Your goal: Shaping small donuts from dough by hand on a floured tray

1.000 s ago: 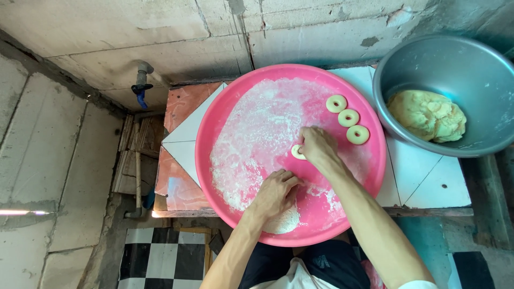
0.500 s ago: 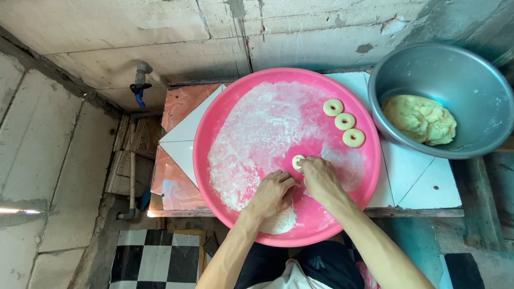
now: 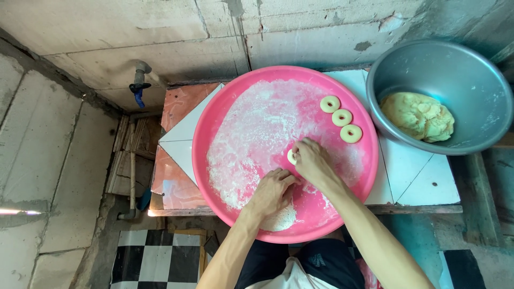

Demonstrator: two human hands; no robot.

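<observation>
A large pink round tray (image 3: 225, 109) dusted with white flour lies on a tiled counter. Three small dough rings (image 3: 341, 118) sit in a row at its upper right. My right hand (image 3: 312, 160) presses on a small pale dough piece (image 3: 292, 156) near the tray's middle, fingers curled over it. My left hand (image 3: 272, 191) rests just below and to the left, fingertips touching the right hand, above a small mound of flour (image 3: 281, 218) at the tray's near edge.
A grey metal bowl (image 3: 455, 69) holding a lump of yellow dough (image 3: 418, 115) stands at the right. The white and reddish tiled counter (image 3: 417, 176) ends at a concrete wall behind. A tap with a blue handle (image 3: 139, 88) sticks out at the left.
My right hand has pulled the small dough piece from nearer the rings toward the tray's middle, close to my left hand. My left hand has stayed over the flour mound.
</observation>
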